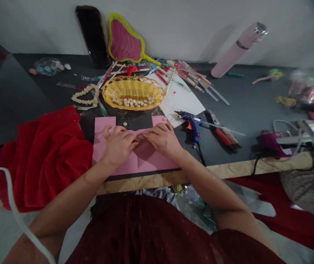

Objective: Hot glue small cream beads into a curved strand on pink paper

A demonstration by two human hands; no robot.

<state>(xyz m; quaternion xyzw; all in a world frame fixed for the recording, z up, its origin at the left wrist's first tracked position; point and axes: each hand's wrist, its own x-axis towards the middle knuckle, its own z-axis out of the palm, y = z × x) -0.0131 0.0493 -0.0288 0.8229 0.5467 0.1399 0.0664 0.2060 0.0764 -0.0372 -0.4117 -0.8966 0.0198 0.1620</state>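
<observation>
Over a sheet of pink paper at the table's front edge, my left hand and my right hand come close together. Fingers of both are bent inward in a pinch around a small brownish thing, mostly hidden by the fingertips, so its kind cannot be told. Just behind the paper stands a yellow woven basket with pale small lumps in it. One loose pale piece lies near my left fingers. To the right of my right hand rests a blue glue gun with a glue stick in its back.
Red cloth is heaped at left. A heart-shaped ring of pale pieces lies beside the basket. Red-handled pliers lie right of the glue gun. Sticks, a phone, a yellow-edged fan and a pink bottle are behind.
</observation>
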